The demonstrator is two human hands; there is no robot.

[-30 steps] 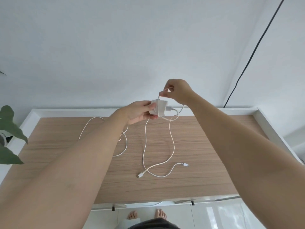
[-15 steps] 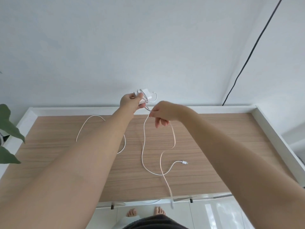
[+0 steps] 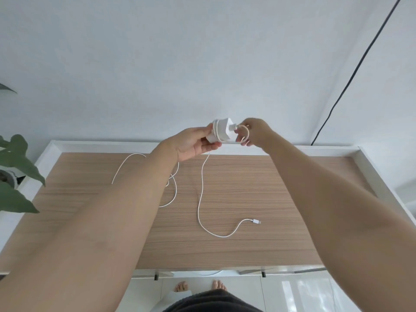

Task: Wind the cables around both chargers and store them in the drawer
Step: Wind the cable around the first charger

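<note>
Both hands are raised above the far edge of a wooden tabletop (image 3: pixel 247 188) with a white raised border. The left hand (image 3: pixel 193 143) is closed on a white charger block (image 3: pixel 221 131), thumb and fingers pinching its lower left end, so the block sits in the air in front of the pale wall (image 3: pixel 202 52), clear of the table. A few turns of white cable (image 3: pixel 215 132) already cross the block's body side by side. The right hand (image 3: pixel 256 134) is just beside the block on its right, fingers pinched on a small loop of that same cable (image 3: pixel 244 137), which curls from the plug at the block's right face round to the fingertips. From below the block the cable hangs down to the tabletop, runs toward the near side in a long shallow curve, then bends right and ends in a small connector (image 3: pixel 255 221) lying flat on the wood, well apart from the hands. A second white cable (image 3: pixel 128 163) lies on the left half of the tabletop, arching from behind the left forearm and looping back near it; part of it is hidden by the arm, and whatever it is attached to cannot be seen. Green plant leaves (image 3: pixel 20 163) stand at the left edge of the table. A thin black cord (image 3: pixel 351 73) runs diagonally up the wall at the right. Bare feet (image 3: pixel 198 287) show on the floor below the near edge of the table.
</note>
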